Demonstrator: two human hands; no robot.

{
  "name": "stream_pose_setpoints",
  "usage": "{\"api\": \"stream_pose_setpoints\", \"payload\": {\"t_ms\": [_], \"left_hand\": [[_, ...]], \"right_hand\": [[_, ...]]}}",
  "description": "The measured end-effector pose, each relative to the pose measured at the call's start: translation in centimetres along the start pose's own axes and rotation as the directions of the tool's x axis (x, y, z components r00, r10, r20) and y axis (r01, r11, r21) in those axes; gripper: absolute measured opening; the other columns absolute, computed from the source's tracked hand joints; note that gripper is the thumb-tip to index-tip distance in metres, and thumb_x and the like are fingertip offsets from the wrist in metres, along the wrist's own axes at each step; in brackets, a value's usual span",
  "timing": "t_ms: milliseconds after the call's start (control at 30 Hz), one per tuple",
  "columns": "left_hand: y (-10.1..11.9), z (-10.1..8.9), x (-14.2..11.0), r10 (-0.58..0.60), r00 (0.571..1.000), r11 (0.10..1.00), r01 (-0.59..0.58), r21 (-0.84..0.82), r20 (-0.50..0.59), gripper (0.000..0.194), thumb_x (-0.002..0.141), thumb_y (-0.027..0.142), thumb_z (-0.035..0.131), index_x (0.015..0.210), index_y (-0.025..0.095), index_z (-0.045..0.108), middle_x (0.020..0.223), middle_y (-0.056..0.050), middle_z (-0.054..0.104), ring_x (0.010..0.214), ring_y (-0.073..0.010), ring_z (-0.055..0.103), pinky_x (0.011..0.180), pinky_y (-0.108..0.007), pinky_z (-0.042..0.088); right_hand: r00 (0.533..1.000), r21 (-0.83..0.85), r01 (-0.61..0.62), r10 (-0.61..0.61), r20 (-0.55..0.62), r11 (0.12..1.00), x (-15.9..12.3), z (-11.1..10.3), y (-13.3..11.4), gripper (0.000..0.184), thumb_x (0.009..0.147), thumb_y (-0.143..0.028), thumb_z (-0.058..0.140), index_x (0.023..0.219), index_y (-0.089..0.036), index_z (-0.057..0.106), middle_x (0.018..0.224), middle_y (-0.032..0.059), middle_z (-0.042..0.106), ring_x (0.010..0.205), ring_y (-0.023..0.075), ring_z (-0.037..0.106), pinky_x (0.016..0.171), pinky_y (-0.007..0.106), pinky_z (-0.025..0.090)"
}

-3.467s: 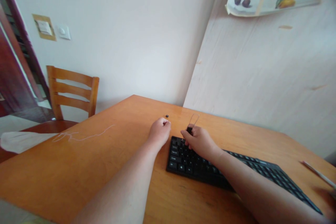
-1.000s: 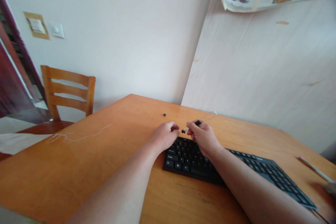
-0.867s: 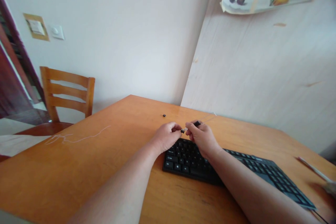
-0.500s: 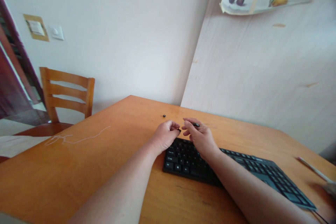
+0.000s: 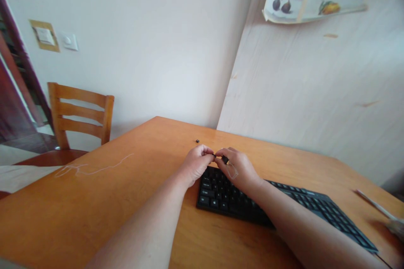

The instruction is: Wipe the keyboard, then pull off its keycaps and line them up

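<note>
My left hand is closed in a pinch on a small black piece, apparently a keycap, above the keyboard's far left corner. The fingertips of my right hand meet it from the other side. Tucked in my right hand is a small black tool with a thin wire loop, which looks like a keycap puller; its loop hangs against the palm side. Below both hands lies the black keyboard, its middle partly covered by my right hand and forearm. Another small black piece rests on the table beyond my left hand.
The wooden table runs back to the wall. A thin pale string lies at its left. At the right is a slim white stick-like thing, beside the keyboard cable. A wooden chair stands at the left edge.
My right hand has moved left and closed in, so its fingertips now meet the piece in my left hand. The wire loop has come into sight. My left hand has barely moved.
</note>
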State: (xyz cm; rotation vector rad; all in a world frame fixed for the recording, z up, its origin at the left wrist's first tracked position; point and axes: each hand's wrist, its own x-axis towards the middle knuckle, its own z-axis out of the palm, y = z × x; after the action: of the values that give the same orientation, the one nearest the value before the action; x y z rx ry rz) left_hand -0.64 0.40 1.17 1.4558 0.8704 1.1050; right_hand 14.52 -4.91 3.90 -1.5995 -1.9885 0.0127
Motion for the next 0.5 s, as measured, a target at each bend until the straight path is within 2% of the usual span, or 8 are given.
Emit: {"api": "stream_pose_setpoints", "payload": {"t_ms": [100, 167, 267, 367, 433, 500], "left_hand": [[-0.1, 0.1, 0.1, 0.006, 1.000, 1.000, -0.006, -0.021, 0.006, 0.015, 0.071, 0.019, 0.062, 0.085, 0.016, 0.060, 0.077, -0.002, 0.067, 0.074, -0.0146, 0.062, 0.071, -0.026, 0.047], [-0.4, -0.1, 0.4, 0.017, 0.999, 1.000, -0.017, 0.008, -0.031, 0.021, 0.073, 0.023, 0.063, 0.092, 0.016, 0.060, 0.080, -0.004, 0.068, 0.077, -0.0161, 0.063, 0.072, -0.026, 0.047], [-1.1, -0.7, 1.1, 0.046, 0.978, 0.989, -0.017, 0.144, -0.202, 0.027, 0.076, 0.028, 0.062, 0.101, 0.017, 0.060, 0.089, -0.006, 0.069, 0.084, -0.0184, 0.064, 0.075, -0.028, 0.048], [-1.8, -1.8, 1.9, 0.051, 0.917, 0.970, 0.049, 0.239, -0.396, 0.022, 0.079, 0.026, 0.057, 0.099, 0.018, 0.060, 0.094, -0.007, 0.069, 0.087, -0.0190, 0.064, 0.076, -0.029, 0.048], [-2.3, -2.3, 2.3, 0.036, 0.883, 0.968, 0.086, 0.237, -0.468, 0.020, 0.080, 0.025, 0.055, 0.098, 0.018, 0.059, 0.093, -0.007, 0.068, 0.086, -0.0187, 0.065, 0.075, -0.029, 0.048], [-2.6, -2.6, 2.6, 0.028, 0.870, 0.971, 0.093, 0.219, -0.493, 0.020, 0.080, 0.025, 0.055, 0.099, 0.019, 0.059, 0.091, -0.007, 0.068, 0.083, -0.0183, 0.065, 0.073, -0.028, 0.048]], "right_hand": [[0.999, -0.057, 0.026, -0.024, 0.037, 0.998, 0.5, -0.5, -0.3, 0.021, 0.088, -0.031, 0.056, 0.097, -0.022, 0.071, 0.089, 0.0082, 0.068, 0.083, 0.0200, 0.063, 0.074, 0.028, 0.044], [0.998, -0.079, 0.042, -0.038, 0.048, 0.996, 1.2, -0.6, -0.2, 0.021, 0.087, -0.031, 0.056, 0.098, -0.022, 0.071, 0.090, 0.0081, 0.068, 0.084, 0.0200, 0.063, 0.074, 0.028, 0.044], [0.999, -0.086, 0.028, -0.024, 0.044, 0.996, 3.2, -0.3, 0.7, 0.021, 0.086, -0.031, 0.057, 0.096, -0.021, 0.072, 0.092, 0.0083, 0.070, 0.085, 0.0204, 0.063, 0.075, 0.029, 0.044], [0.998, -0.062, -0.028, 0.032, 0.054, 0.998, 5.8, 0.6, 1.8, 0.019, 0.084, -0.029, 0.057, 0.090, -0.019, 0.073, 0.087, 0.0073, 0.071, 0.079, 0.0190, 0.062, 0.071, 0.028, 0.044], [0.993, -0.057, -0.069, 0.074, 0.087, 0.996, 7.4, 1.5, 2.4, 0.019, 0.084, -0.028, 0.057, 0.087, -0.019, 0.073, 0.083, 0.0066, 0.072, 0.076, 0.0184, 0.062, 0.068, 0.028, 0.043], [0.986, -0.068, -0.105, 0.113, 0.125, 0.992, 8.7, 2.5, 2.7, 0.018, 0.083, -0.028, 0.058, 0.087, -0.019, 0.073, 0.083, 0.0063, 0.072, 0.076, 0.0179, 0.062, 0.066, 0.027, 0.043]]}}
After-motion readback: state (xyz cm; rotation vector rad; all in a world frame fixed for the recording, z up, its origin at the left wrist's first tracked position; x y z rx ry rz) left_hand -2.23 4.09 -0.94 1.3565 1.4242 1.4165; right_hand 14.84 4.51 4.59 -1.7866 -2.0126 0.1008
